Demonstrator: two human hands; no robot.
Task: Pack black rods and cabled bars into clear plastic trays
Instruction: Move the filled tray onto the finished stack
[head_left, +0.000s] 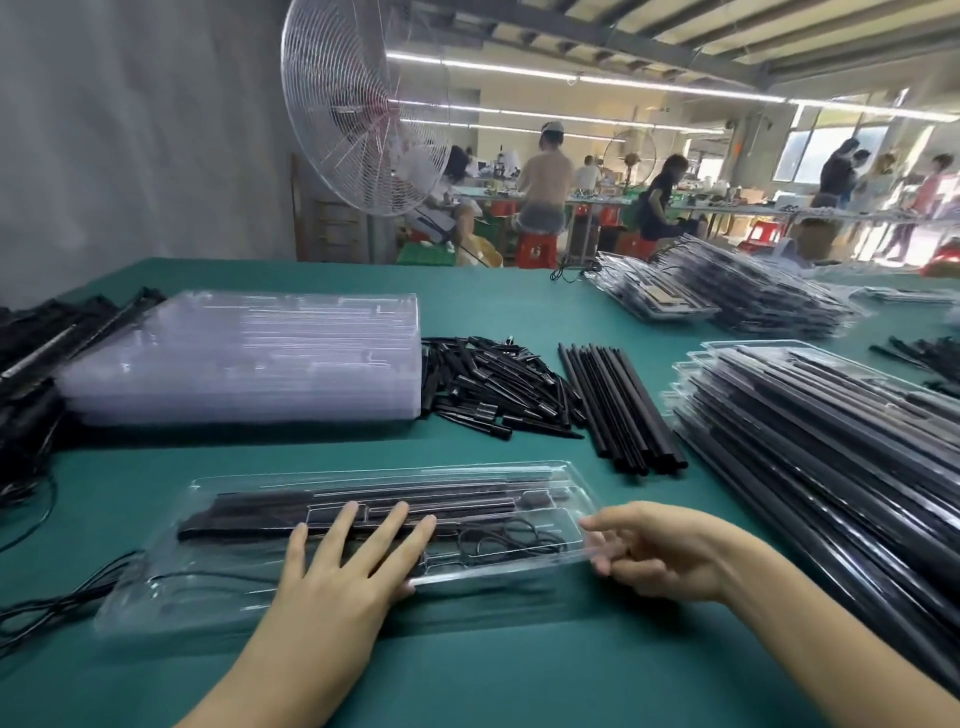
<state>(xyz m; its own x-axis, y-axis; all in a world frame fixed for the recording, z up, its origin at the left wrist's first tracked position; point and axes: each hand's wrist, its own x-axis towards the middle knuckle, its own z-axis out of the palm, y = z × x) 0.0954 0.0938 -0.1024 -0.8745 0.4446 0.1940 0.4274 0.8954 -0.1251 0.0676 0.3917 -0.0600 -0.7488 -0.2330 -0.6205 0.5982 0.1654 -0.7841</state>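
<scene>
Tray (234, 605) on green worktop (519, 675); left hand (337, 569) presses flat on it; right hand (660, 556) pinches its right end.

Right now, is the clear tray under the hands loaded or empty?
Loaded: black bars and a coiled cable lie inside the clear tray; left hand rests flat on it.
</scene>
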